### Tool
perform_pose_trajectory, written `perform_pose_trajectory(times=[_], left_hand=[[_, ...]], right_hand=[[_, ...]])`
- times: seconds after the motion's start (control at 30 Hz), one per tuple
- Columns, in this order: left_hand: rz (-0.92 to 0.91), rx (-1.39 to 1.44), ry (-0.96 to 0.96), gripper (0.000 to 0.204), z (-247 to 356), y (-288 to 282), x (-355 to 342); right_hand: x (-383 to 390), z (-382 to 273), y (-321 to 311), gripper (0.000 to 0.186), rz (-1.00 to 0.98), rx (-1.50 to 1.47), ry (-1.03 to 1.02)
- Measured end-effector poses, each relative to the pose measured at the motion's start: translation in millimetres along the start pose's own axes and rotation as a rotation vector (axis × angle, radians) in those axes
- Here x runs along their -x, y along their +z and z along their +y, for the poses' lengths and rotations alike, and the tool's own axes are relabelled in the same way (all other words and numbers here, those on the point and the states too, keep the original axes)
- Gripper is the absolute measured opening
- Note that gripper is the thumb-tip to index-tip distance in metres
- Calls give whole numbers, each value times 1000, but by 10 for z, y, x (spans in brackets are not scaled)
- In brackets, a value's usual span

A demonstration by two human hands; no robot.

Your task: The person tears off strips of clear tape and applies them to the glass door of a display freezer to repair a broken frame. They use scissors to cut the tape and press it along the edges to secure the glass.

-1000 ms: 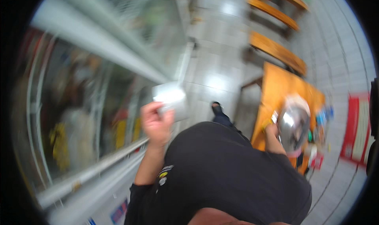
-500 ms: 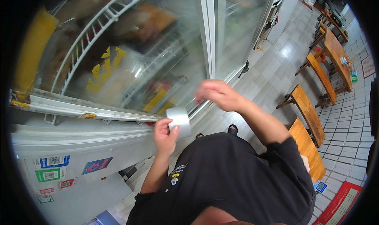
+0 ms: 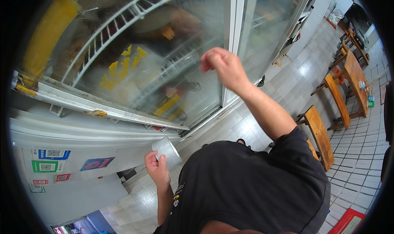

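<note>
My left hand grips a wide, pale silvery roll of tape, thumb on its near side. It is held low, beside my dark shirt and below the fridge door's bottom rail. Higher up, my right hand is in front of the glass door, near the upright white frame. Its fingers are curled together in a pinch; whatever is between them, if anything, is too small to make out. Ragged yellow tape scraps cling to the glass, and a broad yellow strip runs along its left side.
White wire shelves show behind the cloudy glass. Below the door, a white panel carries several coded stickers. To the right, wooden benches and a wooden table stand on grey floor tiles beside a white tiled wall.
My right hand has risen across the glass, away from the roll. My left hand has lowered and moved left with the roll of tape, which has tilted. The view has shifted too.
</note>
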State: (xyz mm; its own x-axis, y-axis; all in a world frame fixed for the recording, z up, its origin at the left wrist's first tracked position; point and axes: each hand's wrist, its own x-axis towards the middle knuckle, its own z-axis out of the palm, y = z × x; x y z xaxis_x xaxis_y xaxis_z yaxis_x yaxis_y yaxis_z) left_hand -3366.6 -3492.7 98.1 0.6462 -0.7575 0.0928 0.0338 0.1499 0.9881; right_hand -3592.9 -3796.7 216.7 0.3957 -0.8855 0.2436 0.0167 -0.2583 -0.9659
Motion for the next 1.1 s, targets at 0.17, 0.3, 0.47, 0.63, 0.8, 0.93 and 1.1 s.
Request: perform_pose_trajectory(times=[0.17, 0.3, 0.47, 0.63, 0.8, 0.93, 1.1], left_hand=[[-6, -12, -4, 31, -14, 64, -19], [-67, -3, 51, 31, 45, 106, -28], [-169, 130, -29, 30, 173, 347, 46], [-298, 84, -58, 30, 235, 436, 64], [-337, 62, -106, 30, 258, 447, 103], [-378, -18, -86, 32, 315, 472, 129], [-406, -7, -86, 37, 326, 575, 139]], right_hand=[[-236, -79, 195, 27, -85, -67, -87], [34, 15, 138, 28, 173, 30, -108], [990, 97, 633, 27, -470, 259, -221], [1293, 112, 855, 35, -522, 407, -340], [1346, 164, 846, 21, -468, 465, -488], [1389, 199, 845, 9, -426, 547, -531], [1444, 217, 773, 12, -364, 618, -606]])
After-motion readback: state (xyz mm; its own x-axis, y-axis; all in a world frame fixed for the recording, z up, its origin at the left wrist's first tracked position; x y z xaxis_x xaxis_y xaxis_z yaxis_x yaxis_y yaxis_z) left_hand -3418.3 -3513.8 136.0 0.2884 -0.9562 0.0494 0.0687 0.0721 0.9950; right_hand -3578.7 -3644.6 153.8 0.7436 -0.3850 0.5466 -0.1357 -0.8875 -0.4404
